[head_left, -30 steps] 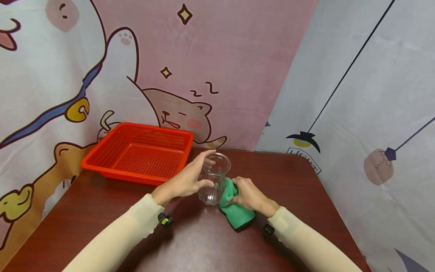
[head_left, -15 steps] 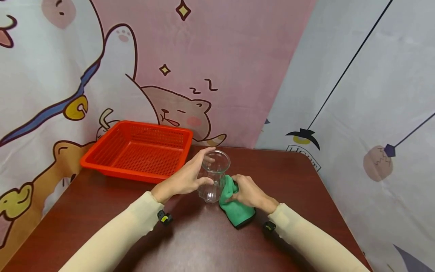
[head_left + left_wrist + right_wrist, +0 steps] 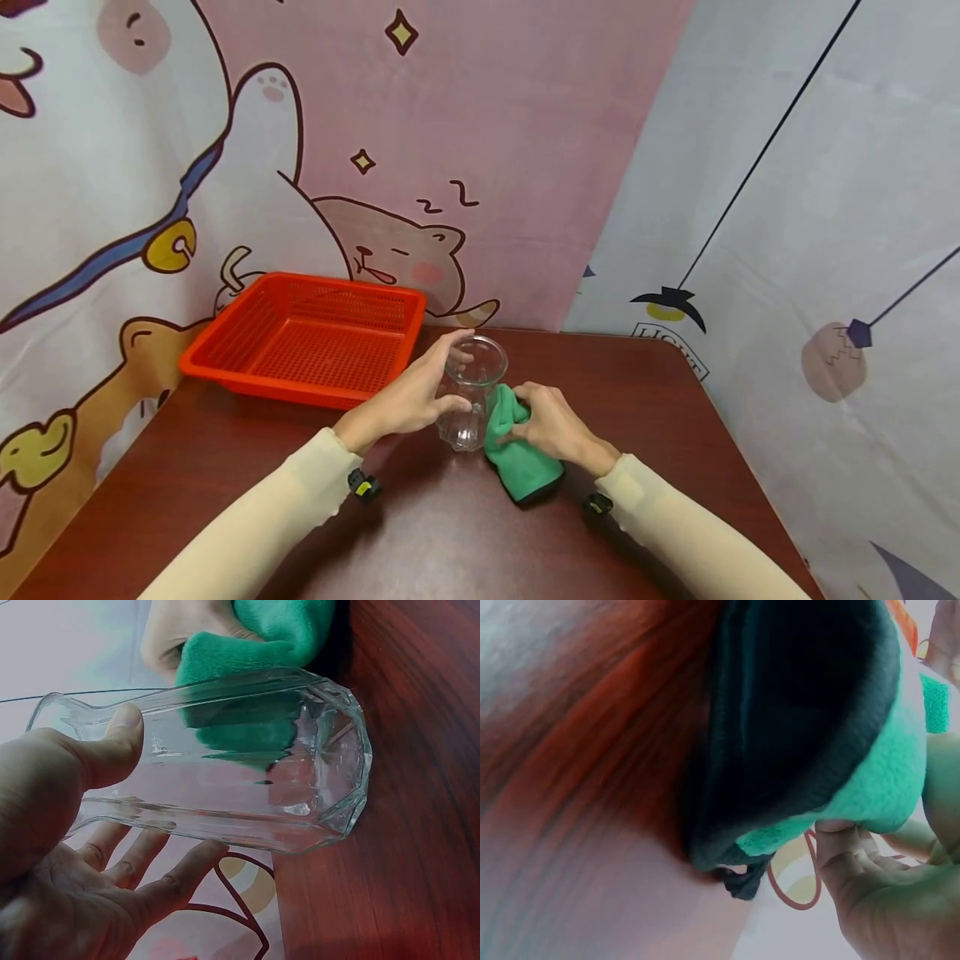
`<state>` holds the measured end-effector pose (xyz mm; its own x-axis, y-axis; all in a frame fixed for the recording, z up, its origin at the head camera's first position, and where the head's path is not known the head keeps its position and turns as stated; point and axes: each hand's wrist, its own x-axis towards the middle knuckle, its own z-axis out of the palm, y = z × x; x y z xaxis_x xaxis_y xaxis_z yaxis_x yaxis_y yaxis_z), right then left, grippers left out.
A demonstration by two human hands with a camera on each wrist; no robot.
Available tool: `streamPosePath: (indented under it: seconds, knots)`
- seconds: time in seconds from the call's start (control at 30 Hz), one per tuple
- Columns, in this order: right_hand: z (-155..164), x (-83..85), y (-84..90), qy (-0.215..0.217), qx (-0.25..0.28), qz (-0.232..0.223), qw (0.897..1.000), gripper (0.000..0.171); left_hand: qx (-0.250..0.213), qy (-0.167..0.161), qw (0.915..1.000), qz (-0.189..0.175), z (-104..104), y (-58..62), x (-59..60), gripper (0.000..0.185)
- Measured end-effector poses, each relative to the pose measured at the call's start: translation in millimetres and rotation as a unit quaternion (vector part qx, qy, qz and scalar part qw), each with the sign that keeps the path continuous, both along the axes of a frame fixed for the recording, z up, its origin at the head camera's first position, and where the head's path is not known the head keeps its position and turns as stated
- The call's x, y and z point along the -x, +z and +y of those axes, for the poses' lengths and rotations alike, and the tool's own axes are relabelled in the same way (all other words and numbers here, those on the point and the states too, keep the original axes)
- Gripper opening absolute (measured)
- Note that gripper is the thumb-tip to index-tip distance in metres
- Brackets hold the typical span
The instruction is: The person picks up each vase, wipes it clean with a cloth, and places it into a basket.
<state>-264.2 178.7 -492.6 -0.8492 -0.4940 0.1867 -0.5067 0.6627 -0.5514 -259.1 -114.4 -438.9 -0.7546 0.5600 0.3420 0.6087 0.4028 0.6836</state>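
Note:
A clear glass vase with a flared rim and faceted sides stands upright near the middle of the table. My left hand holds it around the upper part; in the left wrist view the thumb lies along one side of the glass and the fingers along the other. On the vase's right side, my right hand grips a green cloth with dark edging, bunched right at the glass. Its lower end hangs down close over the tabletop. In the right wrist view, the cloth's dark fold fills the middle.
A red plastic basket with perforated walls sits at the back left, close behind my left hand. The dark reddish-brown table ends at a cartoon-printed curtain behind and to the right.
My right hand and the green cloth have shifted very slightly away from me along the vase's side. My left hand and the vase stay in nearly the same spot.

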Motion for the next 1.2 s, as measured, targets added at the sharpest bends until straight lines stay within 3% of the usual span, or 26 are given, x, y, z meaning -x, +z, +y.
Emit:
streamPosePath:
  seconds: [0.03, 0.07, 0.2, 0.27, 0.3, 0.57, 0.83, 1.2]
  knots:
    - [-1, -0.7, 0.9, -0.003, 0.005, 0.002, 1.0, 0.039, -0.004, -0.003, 1.0, 0.005, -1, -0.9, -0.3, 0.11]
    - [-2, -1.4, 1.9, -0.005, 0.011, 0.003, 1.0, 0.04, -0.015, -0.014, 0.9997, 0.016, -3, -9.7, 6.5, 0.109]
    - [-5, -3.9, 6.5, -0.014, 0.041, -0.009, 0.999, 0.042, -0.024, -0.018, 0.9994, 0.019, -5, -11.6, 6.3, 0.108]
    - [-7, -4.5, 8.9, -0.014, 0.054, -0.013, 0.998, 0.043, -0.021, -0.015, 0.9996, 0.009, -5, -11.4, 6.1, 0.108]
    - [-7, -4.5, 9.9, -0.014, 0.06, -0.015, 0.998, 0.043, -0.014, -0.005, 0.9999, -0.004, -4, -3.2, -0.9, 0.109]
    - [-9, -6.0, 20.6, -0.027, 0.086, -0.006, 0.996, 0.041, 0.0, 0.007, 0.9998, -0.017, -1, 0.2, -3.5, 0.108]
    - [-13, -6.4, 35.3, -0.039, 0.118, 0.007, 0.992, 0.044, 0.003, 0.008, 0.9999, -0.01, -2, 1.9, -3.7, 0.108]
    - [-8, -5.1, 52.6, -0.034, 0.203, 0.012, 0.979, 0.048, 0.004, 0.003, 1.0, -0.002, 0, 3.9, -5.0, 0.106]
